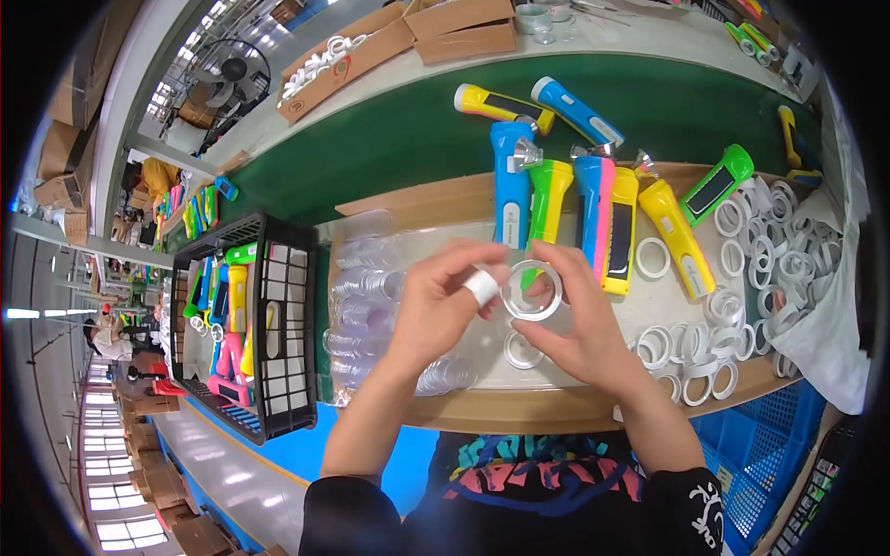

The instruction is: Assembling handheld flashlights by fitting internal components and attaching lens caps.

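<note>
Pinching one clear round piece [536,291] with a thick, glossy rim, the right hand [582,320] keeps it between its thumb and its fingers, above the cardboard tray [519,410]. The left hand [436,301] is just beside it, with bent fingers; at them is one white band [480,285], smooth and short, but I cannot tell if it is gripped or wrapped around a finger, nor if these fingertips touch the clear piece.

Behind the hands I count eight torches [549,199], of smooth plastic, with narrow bodies and wider heads, in blue, yellow, green and pink; several have a dark, flat panel. One white ring [640,258] lies alone near them, and one pale ring [524,363] is below the hands. At the right there are many white rings [697,368], heaped, too overlapped for counting. At the left, thin transparent discs [357,315] lie in leaning rows. Further left stands one black crate [289,350] of plastic lattice, with more torches inside. At the back are two brown cardboard boxes [464,39].
</note>
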Tool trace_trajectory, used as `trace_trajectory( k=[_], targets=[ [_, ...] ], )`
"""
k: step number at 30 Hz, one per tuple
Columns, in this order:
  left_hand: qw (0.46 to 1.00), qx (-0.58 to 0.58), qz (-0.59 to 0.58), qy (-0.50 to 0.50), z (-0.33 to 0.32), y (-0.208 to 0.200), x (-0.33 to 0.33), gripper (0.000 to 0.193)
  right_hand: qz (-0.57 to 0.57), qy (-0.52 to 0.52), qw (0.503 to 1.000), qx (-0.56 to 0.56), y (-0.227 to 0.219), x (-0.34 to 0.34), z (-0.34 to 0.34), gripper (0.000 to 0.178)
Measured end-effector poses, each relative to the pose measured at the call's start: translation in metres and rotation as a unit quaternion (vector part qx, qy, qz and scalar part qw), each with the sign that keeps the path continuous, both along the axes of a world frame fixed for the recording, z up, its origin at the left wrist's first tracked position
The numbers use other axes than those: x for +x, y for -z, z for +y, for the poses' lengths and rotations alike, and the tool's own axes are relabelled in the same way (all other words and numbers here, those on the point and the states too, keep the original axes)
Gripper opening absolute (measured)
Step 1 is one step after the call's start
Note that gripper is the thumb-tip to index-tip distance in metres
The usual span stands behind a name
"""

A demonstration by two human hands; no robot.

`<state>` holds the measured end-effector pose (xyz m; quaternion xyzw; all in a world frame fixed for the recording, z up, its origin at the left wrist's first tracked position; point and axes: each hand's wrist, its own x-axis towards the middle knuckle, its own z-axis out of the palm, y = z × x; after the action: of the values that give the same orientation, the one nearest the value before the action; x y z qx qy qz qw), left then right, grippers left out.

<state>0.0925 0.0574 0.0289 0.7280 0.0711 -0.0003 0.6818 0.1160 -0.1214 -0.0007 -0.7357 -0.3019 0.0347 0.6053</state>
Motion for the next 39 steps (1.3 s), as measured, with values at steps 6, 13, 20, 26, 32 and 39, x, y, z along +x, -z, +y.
trace_trajectory(
  k=[6, 13, 20, 26, 32, 39],
  targets=[
    [0.945, 0.324, -0.034, -0.039, 0.012, 0.065, 0.023, 0.062, -0.044, -0.003, 0.999, -0.019, -0.021, 0.010, -0.014, 0.069],
    [0.994, 0.056, 0.077, -0.047, 0.026, 0.082, 0.035, 0.059, -0.039, 0.034, 0.998, -0.039, -0.011, 0.036, -0.028, 0.068],
    [0.994, 0.107, 0.002, -0.023, -0.007, 0.084, 0.069, 0.069, -0.051, 0.034, 0.998, 0.003, 0.000, 0.040, -0.020, 0.070],
    [0.999, 0.029, 0.007, -0.020, 0.018, 0.000, 0.022, 0.064, -0.038, 0.079, 0.996, 0.014, 0.006, 0.041, -0.027, 0.074],
    [0.993, 0.091, -0.013, 0.079, 0.039, -0.034, -0.027, 0.061, 0.010, 0.073, 0.997, 0.030, 0.012, 0.041, -0.025, 0.077],
    [0.861, 0.448, -0.161, 0.178, 0.035, -0.071, -0.050, 0.052, -0.100, 0.002, 0.994, -0.033, 0.008, 0.034, -0.016, 0.067]
  ],
)
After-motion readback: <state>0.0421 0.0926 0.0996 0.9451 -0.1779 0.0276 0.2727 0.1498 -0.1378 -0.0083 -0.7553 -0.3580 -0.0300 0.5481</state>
